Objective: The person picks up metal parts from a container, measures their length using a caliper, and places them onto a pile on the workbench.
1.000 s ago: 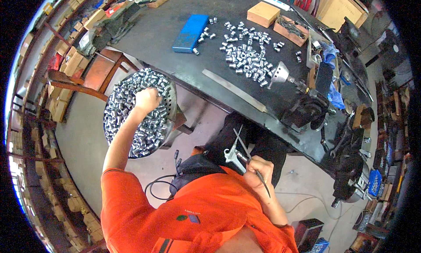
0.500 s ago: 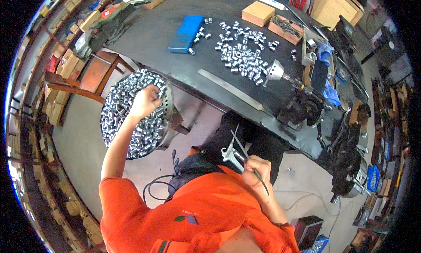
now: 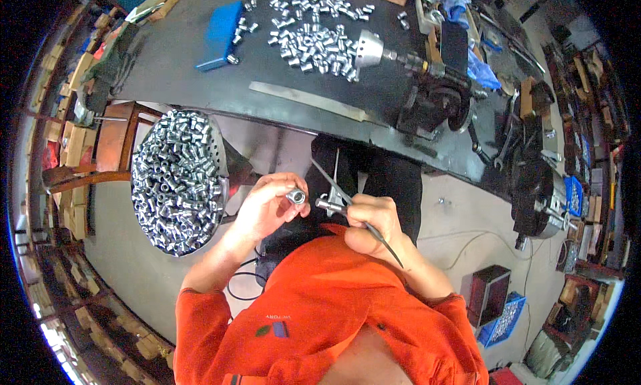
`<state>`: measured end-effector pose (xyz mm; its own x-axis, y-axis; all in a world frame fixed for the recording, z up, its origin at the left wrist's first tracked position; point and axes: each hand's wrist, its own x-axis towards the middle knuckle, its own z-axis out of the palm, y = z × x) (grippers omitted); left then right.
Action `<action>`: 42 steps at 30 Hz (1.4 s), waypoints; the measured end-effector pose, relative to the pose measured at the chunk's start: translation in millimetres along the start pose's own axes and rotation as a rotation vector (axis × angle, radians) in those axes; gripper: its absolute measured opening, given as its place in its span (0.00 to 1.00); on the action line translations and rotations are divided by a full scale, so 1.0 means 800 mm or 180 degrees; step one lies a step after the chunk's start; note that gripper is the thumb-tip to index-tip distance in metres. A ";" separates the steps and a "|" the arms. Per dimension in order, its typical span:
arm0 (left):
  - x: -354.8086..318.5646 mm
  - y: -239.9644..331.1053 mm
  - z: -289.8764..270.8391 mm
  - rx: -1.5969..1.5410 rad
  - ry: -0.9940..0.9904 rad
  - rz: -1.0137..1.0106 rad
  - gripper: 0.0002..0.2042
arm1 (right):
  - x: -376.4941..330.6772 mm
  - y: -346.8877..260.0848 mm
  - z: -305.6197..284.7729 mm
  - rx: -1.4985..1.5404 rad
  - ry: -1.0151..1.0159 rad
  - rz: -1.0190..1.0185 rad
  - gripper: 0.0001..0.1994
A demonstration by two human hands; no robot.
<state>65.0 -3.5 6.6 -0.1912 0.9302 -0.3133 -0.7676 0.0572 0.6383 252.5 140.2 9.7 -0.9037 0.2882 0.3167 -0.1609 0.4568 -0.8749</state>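
Note:
My left hand (image 3: 270, 201) holds a small shiny metal sleeve (image 3: 296, 197) between its fingers, the open bore facing up. Just to its right, my right hand (image 3: 374, 221) is closed round two tools at once. One is a long, thin, pointed metal scraper (image 3: 326, 175), whose tail sticks out past the wrist. The other looks like a silver air blow gun (image 3: 324, 203), partly covered by the fingers. A gap separates the sleeve from the tools. On my left stands a round perforated basket (image 3: 217, 144) heaped with similar sleeves (image 3: 177, 184).
Many loose sleeves (image 3: 314, 48) lie on the dark bench (image 3: 200, 94), beside a blue box (image 3: 221, 36). A flat metal bar (image 3: 307, 99) rests near the bench edge. Right of it stands a machine (image 3: 437, 101) with a conical silver head (image 3: 369, 49). Wrenches (image 3: 505, 134) lie farther right.
My left hand has come from the basket to the front of my body, bringing a sleeve. My right hand has shifted slightly up and left with its tools. The whole view has moved.

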 end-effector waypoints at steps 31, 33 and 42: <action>0.011 -0.012 0.000 0.2086 -0.0133 0.0067 0.10 | -0.003 0.010 0.017 -0.0374 0.0011 0.0424 0.09; 0.012 -0.007 0.001 0.2246 -0.0085 0.0147 0.10 | -0.005 0.012 0.015 -0.0286 0.0002 0.0456 0.10; 0.028 0.011 -0.029 0.5145 0.0747 0.1953 0.12 | -0.008 -0.022 -0.016 0.0494 -0.0271 -0.0119 0.15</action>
<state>39.7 9.6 -11.5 -0.3847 0.8942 0.2288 0.7469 0.1560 0.6463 266.2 141.0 27.4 -0.9252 0.1980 0.3236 -0.2484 0.3285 -0.9112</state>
